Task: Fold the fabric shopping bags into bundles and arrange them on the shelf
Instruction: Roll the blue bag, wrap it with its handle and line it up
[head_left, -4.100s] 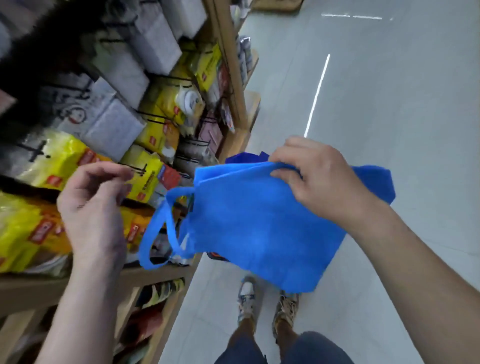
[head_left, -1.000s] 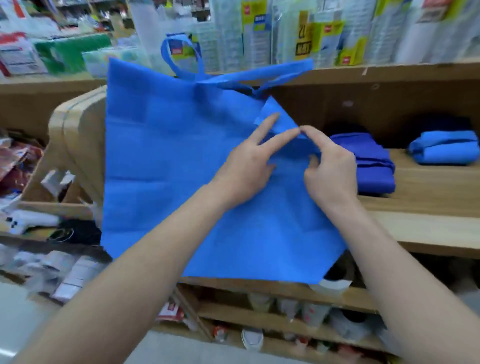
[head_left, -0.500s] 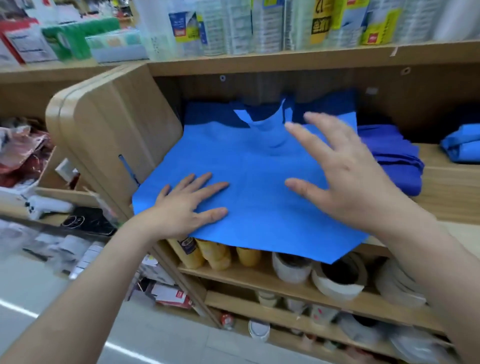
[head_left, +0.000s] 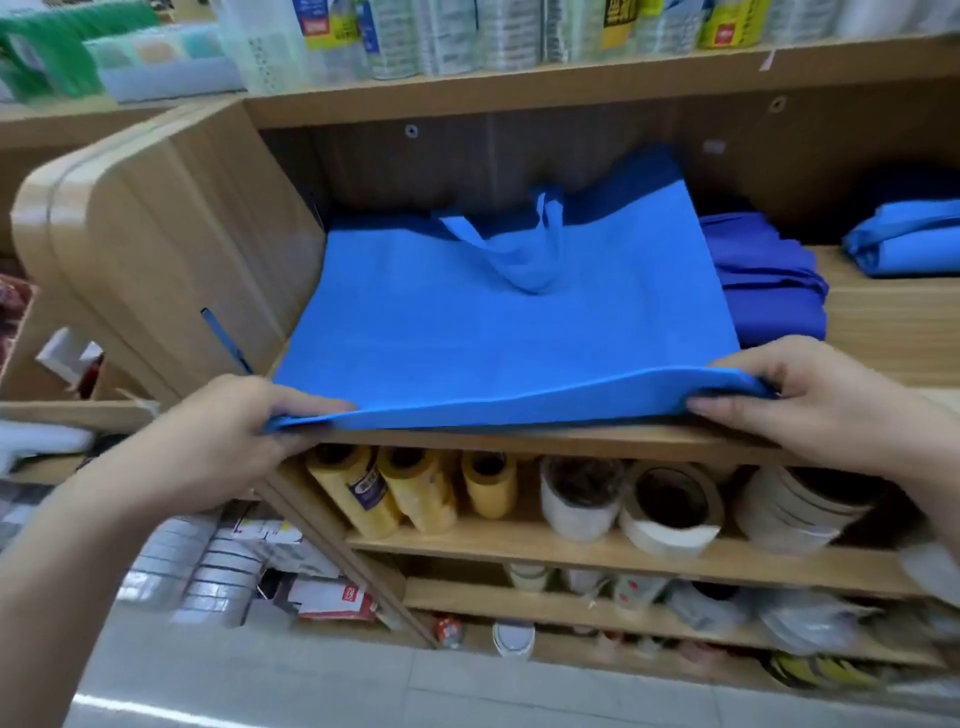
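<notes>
Our left hand (head_left: 228, 436) and right hand (head_left: 810, 400) pinch the blue bag's (head_left: 498, 332) near corners at lower frame; we should fold evenly away.

A shop: wooden shelves (head_left: 519, 543) crowded with tape rolls (head_left: 670, 512) (many alike); packaged goods (head_left: 447, 36) above.

Three yellow rolls (head_left: 415, 491) lay side by side on the lower board (head_left: 519, 543), open cores facing out. To their right were a white roll (head_left: 579, 496), a wide tape roll (head_left: 670, 512) tilted toward the front, and a stack of pale rolls (head_left: 800, 506). On the top board (head_left: 519, 85), labelled packages (head_left: 452, 36) stood in a row, with a green pack (head_left: 52, 47) and a pastel box (head_left: 161, 62) to their left. A rounded wooden end panel (head_left: 156, 249) closed the unit at left. Silvery stacked rolls (head_left: 208, 566) and a red-and-white carton (head_left: 332, 597) sat at lower left, above the grey floor (head_left: 311, 691).
</notes>
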